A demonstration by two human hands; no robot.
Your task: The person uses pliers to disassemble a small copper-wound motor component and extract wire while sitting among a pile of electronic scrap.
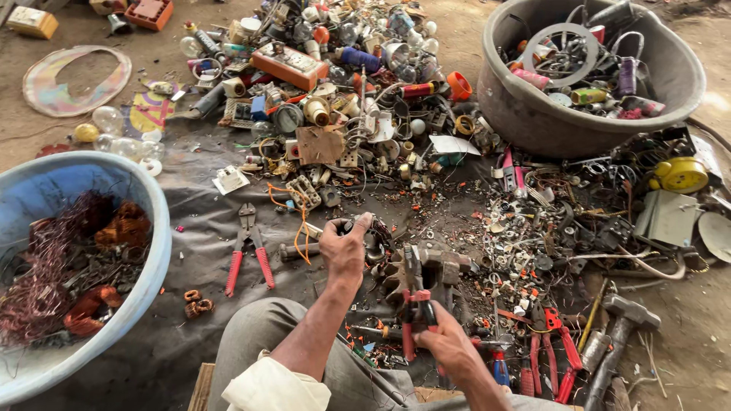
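With the right hand (449, 346) clenched on pliers (415, 304) and the left hand (344, 247) gripping the metal part (426, 270), the pliers might have slipped toward the left fingers.

Blue basin (156, 228) cut off left

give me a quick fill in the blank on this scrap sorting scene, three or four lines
1. The right hand grips pliers with ____ handles.
2. The left hand holds a dark metal part above the ____ sheet.
3. Copper wire fills the ____ tub.
4. A hammer lies to the person's ____.

Missing words: red; grey; blue; right
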